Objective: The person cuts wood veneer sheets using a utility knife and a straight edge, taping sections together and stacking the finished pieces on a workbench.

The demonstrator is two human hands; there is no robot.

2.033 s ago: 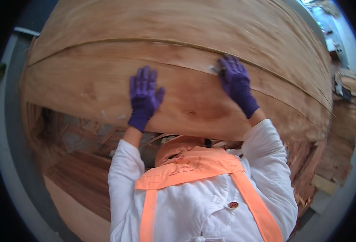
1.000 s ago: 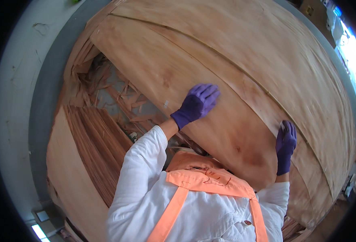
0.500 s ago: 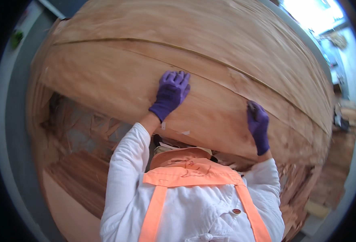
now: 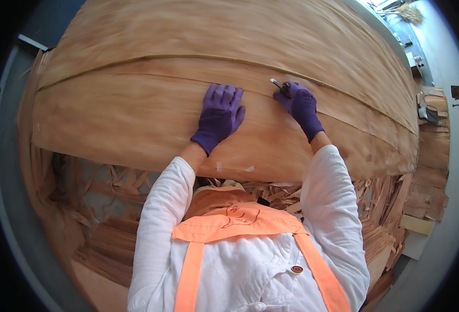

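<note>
Purple gloves on both hands. Left hand (image 4: 219,114) lies palm down on the near wood sheet (image 4: 125,112), fingers straight and close together, thumb out to the right, holding nothing. Right hand (image 4: 299,104) is closed around a small knife (image 4: 277,83), blade end sticking out past the fingers, up and to the left. Can't tell whether the blade touches wood; it's close to the sheet's far edge. Near sheet spans the work area in front of the person, overlapping at that edge with more thin wood beyond. Narrow stick (image 4: 188,55) runs across the wood just past both hands, bowed by the lens. Two white bits (image 4: 219,166) sit by the sheet's near edge, below the left hand. Under that edge: torn wood scraps (image 4: 279,195), plus a stack of brown sheets (image 4: 107,247) at lower left. Orange apron (image 4: 240,221), white shirt (image 4: 156,234).
</note>
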